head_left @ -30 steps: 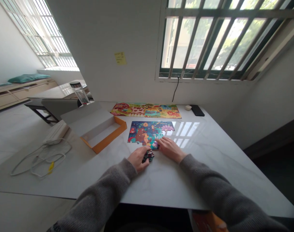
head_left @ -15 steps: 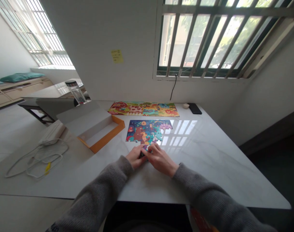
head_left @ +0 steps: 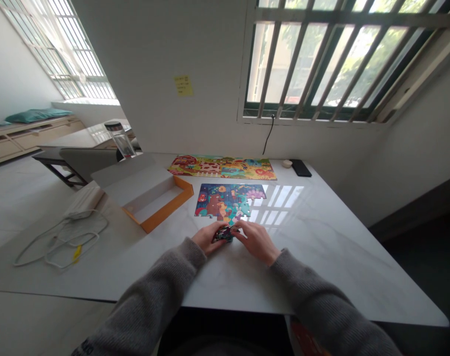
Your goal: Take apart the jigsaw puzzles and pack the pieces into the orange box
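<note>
- Dark, many-coloured clump of loose jigsaw pieces (head_left: pixel 224 234) lies on the marble surface (head_left: pixel 321 262), just in front of the lower edge of the part-built jigsaw puzzle (head_left: pixel 226 201).
- The hands are together, one on each side of the clump: the left hand (head_left: pixel 209 238) curls over it, while the fingertips (head_left: pixel 236 233) of the right hand (head_left: pixel 256 242) meet its far side. Whether the right hand grips it is hard to tell.
- Grey knit sleeves (head_left: pixel 154 291) cover both forearms, which rest toward the surface's near edge.
- An open box (head_left: pixel 158 205) with orange sides stands just left of the part-built puzzle.
- A finished farm-scene puzzle (head_left: pixel 222 167) lies beyond it, by the wall.
- A black phone (head_left: pixel 301 168) and a small white object (head_left: pixel 287 163) sit at the far right.
- A white power strip (head_left: pixel 83 201) and looped white cable (head_left: pixel 61 244) lie at the far left, near a glass bottle (head_left: pixel 120 140).
</note>
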Motion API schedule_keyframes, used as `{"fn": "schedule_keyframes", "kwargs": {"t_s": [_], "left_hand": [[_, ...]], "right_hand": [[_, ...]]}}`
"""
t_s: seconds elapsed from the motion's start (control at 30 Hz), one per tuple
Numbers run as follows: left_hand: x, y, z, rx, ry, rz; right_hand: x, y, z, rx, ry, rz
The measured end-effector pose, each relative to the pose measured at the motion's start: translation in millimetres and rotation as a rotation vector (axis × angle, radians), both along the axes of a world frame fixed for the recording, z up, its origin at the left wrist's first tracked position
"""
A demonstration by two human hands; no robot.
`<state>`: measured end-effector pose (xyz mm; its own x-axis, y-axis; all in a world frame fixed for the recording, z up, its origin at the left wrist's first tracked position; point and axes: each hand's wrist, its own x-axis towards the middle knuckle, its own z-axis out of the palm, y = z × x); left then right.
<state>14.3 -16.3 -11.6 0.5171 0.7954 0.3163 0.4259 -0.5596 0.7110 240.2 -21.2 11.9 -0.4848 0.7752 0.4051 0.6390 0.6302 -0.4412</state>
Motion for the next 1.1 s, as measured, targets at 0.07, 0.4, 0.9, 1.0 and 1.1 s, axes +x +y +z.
{"fn": "schedule_keyframes", "kwargs": {"t_s": [0.07,0.4,0.9,1.0,1.1], "left_hand": [[-3,2,-3.7,0.018,0.006,0.015],[-5,0,1.3,-0.053,-0.022,-0.006],[1,-3,7.3,-0.068,0.019,0.056],[2,-4,7.8,-0.115,0.008,0.054],[2,-4,7.8,-0.139,0.01,0.082]], "right_hand": [[0,-3,0.6,-0.065,0.001,0.003],[-5,-7,-2.8,-0.226,-0.075,0.04],[11,52,4.6,0.206,-0.336,0.253],[3,52,7.4,0.265,-0.413,0.239],[3,61,12.2,0.222,-0.425,0.251]]}}
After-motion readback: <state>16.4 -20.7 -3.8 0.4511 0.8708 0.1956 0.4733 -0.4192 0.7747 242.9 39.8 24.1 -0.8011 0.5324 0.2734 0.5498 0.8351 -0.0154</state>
